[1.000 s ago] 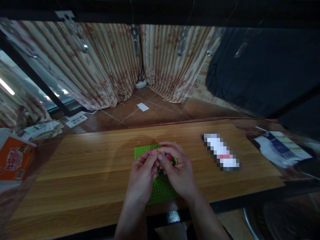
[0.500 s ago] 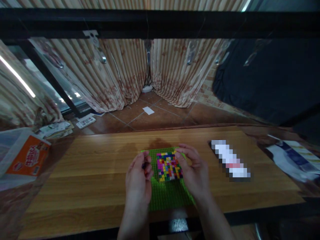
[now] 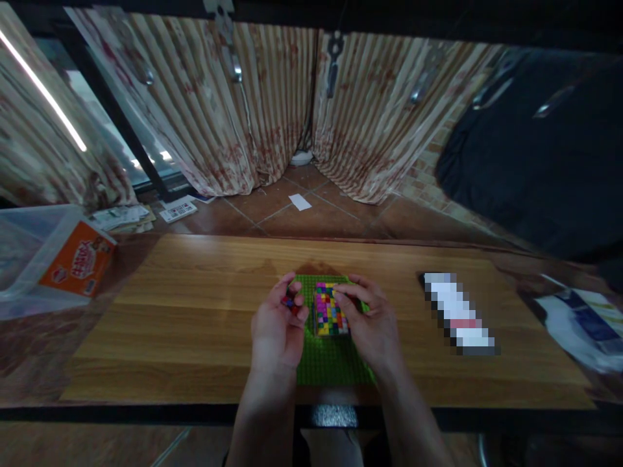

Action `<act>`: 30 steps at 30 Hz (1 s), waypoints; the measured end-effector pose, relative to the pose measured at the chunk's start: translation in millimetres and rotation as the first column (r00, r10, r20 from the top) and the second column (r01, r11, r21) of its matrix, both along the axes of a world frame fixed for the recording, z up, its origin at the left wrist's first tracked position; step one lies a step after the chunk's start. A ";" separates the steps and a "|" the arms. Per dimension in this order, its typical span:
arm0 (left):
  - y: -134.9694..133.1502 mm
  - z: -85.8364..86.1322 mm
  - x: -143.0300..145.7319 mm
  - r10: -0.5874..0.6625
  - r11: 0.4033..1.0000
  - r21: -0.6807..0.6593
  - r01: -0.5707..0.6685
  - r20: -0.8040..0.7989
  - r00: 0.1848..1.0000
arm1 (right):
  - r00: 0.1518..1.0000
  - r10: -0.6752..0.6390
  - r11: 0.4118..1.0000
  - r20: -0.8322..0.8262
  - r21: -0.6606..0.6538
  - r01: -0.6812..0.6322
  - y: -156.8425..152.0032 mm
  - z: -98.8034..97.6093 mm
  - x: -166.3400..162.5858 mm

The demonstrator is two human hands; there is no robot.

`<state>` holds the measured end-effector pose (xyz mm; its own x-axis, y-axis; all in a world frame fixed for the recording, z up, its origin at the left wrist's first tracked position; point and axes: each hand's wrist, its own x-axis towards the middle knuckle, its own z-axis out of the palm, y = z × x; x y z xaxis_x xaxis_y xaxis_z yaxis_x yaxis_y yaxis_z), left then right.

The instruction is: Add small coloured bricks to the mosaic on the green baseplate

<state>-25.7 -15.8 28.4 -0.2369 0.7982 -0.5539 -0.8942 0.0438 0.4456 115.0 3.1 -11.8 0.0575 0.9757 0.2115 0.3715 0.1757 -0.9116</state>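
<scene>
A green studded baseplate (image 3: pixel 326 366) lies on the wooden table in front of me. On it sits a square patch of small multicoloured toy bricks (image 3: pixel 327 312), in pink, yellow, red, green, blue and white. My left hand (image 3: pixel 275 327), palm turned up at the plate's left edge, has its fingers curled around a few loose toy bricks (image 3: pixel 291 302), red and dark blue. Over the patch's right part reaches my right hand (image 3: pixel 372 318), thumb and forefinger pinched together at its upper edge. Whatever is between those fingertips is too small to tell.
On the wooden table (image 3: pixel 185 311), a phone-like object with a blurred-out screen (image 3: pixel 460 318) lies to the right. A clear plastic tub (image 3: pixel 34 298) with an orange label stands at the left. Packaging (image 3: pixel 584 324) lies beyond the right edge. Curtains (image 3: pixel 272 117) hang behind.
My view has tilted downward and shifted slightly left. My left hand has turned its palm further up, showing the loose toy bricks. My right hand stays over the brick patch, fingertips slightly further left on it.
</scene>
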 end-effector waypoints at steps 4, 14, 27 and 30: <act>-0.4 -0.2 -0.6 -0.011 1.000 0.003 0.011 0.016 1.000 | 1.000 0.003 1.000 -0.008 0.007 -0.003 0.6 -3.6 0.4; 0.5 3.1 0.1 -0.032 0.999 -0.004 0.033 0.007 0.999 | 1.000 -0.002 1.000 -0.023 -0.014 0.001 -0.5 -1.2 -0.8; 1.4 8.9 4.7 0.040 0.999 0.036 -0.041 0.023 0.999 | 0.990 -0.045 0.997 -0.135 -0.067 0.036 1.3 1.4 0.4; 0.9 9.1 6.1 0.060 0.997 0.045 -0.061 0.024 0.998 | 0.989 -0.042 0.997 -0.145 -0.065 0.033 0.8 2.0 0.5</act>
